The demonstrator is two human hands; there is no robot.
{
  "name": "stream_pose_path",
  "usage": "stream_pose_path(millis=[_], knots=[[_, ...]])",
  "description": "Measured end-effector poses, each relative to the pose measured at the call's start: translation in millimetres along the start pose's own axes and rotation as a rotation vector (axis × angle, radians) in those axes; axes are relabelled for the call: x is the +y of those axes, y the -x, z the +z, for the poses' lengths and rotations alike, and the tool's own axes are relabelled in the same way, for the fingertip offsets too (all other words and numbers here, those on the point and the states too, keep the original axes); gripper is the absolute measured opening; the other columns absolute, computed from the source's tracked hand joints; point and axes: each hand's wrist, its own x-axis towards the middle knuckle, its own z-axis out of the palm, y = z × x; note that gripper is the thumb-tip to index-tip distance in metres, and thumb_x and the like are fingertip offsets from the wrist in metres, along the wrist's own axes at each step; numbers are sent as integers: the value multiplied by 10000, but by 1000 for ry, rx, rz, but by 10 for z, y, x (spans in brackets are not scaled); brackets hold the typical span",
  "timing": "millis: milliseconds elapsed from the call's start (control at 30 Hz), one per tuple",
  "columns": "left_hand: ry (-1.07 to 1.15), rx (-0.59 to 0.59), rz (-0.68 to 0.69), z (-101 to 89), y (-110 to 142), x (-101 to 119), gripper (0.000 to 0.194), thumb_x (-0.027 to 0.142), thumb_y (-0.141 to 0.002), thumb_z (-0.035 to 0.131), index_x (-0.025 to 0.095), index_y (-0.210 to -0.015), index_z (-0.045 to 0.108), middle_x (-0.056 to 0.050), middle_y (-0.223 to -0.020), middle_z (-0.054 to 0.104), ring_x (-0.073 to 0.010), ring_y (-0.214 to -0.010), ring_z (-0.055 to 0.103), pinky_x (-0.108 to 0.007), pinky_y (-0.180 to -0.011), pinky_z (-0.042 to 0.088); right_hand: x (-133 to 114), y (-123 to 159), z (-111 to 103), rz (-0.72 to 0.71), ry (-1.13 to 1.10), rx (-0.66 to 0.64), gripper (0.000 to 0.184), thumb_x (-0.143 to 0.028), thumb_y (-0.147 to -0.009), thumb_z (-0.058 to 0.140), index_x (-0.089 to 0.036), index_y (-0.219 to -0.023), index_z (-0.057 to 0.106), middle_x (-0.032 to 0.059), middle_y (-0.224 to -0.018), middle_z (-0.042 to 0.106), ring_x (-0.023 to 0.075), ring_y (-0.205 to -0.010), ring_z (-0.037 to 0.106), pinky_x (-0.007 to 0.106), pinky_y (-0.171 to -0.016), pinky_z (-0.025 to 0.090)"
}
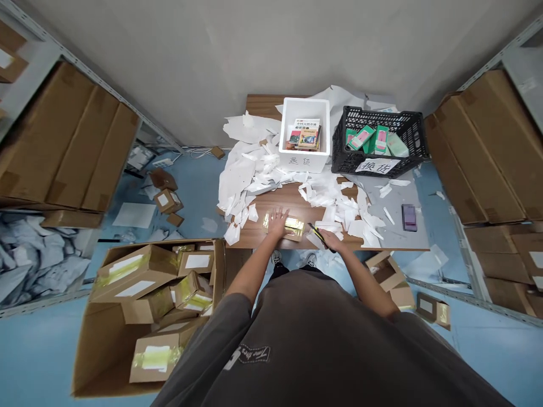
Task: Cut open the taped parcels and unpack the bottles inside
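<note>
A small brown cardboard box (292,230) with shiny yellowish tape lies near the front edge of the wooden table (280,199). My left hand (278,223) rests on its left part with the fingers spread. To the right of the box, my right hand (331,239) is closed around a black and yellow utility knife (316,230). The knife's tip points up and left toward the box, apart from it. Torn white paper (333,195) lies behind and to the right of both hands.
A white foam box (304,164) with books and a black plastic crate (382,168) with green packages stand at the back. A phone (409,218) lies on the right. Below left, a large carton (91,339) holds several taped parcels. Shelves with cartons (487,147) flank both sides.
</note>
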Motion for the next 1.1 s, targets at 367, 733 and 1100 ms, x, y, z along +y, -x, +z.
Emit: stream_pose_path(millis=[367, 733, 1100], knots=[[2, 29, 78, -43, -9, -84, 766, 633, -1021, 623, 253, -1672, 482, -173, -1711, 473, -415, -1648, 305, -617, -1346, 200, -248, 84, 508, -21, 310, 133, 460, -438, -1115, 533, -253, -1532, 585, 133, -1408, 688, 283, -1187, 705, 327, -999, 495], [30, 172, 24, 118, 155, 42, 658, 520, -1052, 623, 271, -1650, 505, -178, -1662, 536, -433, -1613, 373, -693, -1326, 196, -608, 154, 582, 167, 555, 202, 594, -618, -1102, 501, -254, -1571, 489, 186, -1354, 640, 299, -1024, 730, 345, -830, 504], [34, 195, 16, 237, 101, 51, 627, 538, -1061, 605, 265, -1621, 532, -171, -1658, 544, -416, -1604, 389, -682, -1327, 184, -223, 372, 192, 488, 437, 391, 504, -448, -1169, 308, -189, -1544, 523, 241, -1339, 669, 340, -1074, 751, 390, -842, 529]])
